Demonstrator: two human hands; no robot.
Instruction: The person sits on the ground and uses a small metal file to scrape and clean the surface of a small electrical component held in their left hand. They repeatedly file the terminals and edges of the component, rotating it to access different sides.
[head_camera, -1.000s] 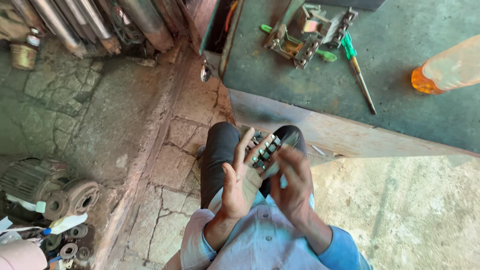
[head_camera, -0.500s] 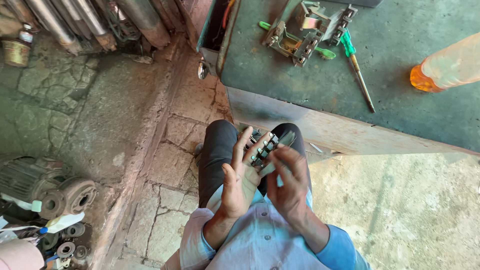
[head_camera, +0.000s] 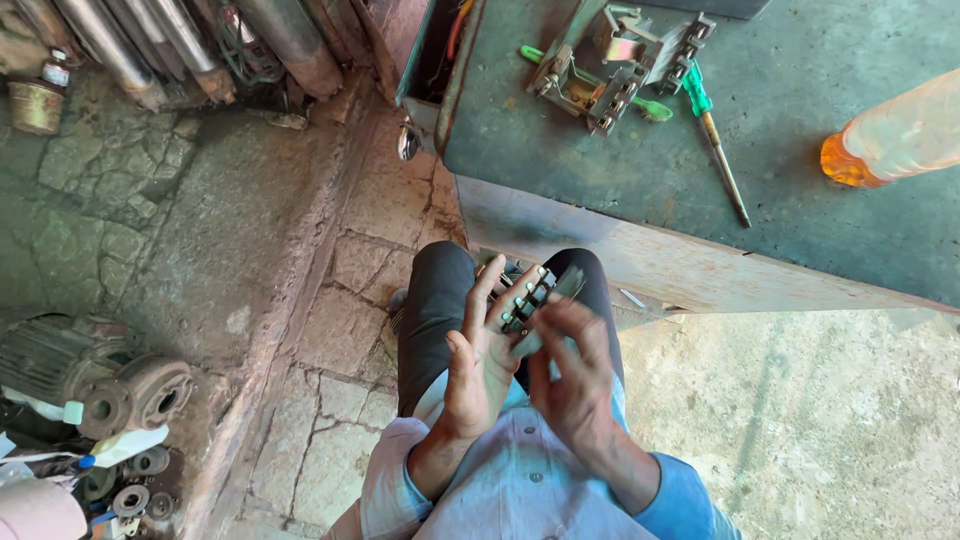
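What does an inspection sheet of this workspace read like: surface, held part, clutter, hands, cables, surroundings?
Surface: green metal bench, worn, rusty front edge.
Held part: small dark slotted block, held in front of the lap.
Clutter: metal assembly, green-handled screwdriver, orange bottle lying on the bench.
Hands: left hand cradles the block; right hand blurred, fingers at it.
Cables: wires among the pipes, top left.
Surroundings: stone floor, old motor.

On the workbench lie a metal switch block, a screwdriver just right of it, and a bottle further right. Before the workbench, both hands hold a small part. Pipes stand left of the workbench; an old motor lies well left, below them.
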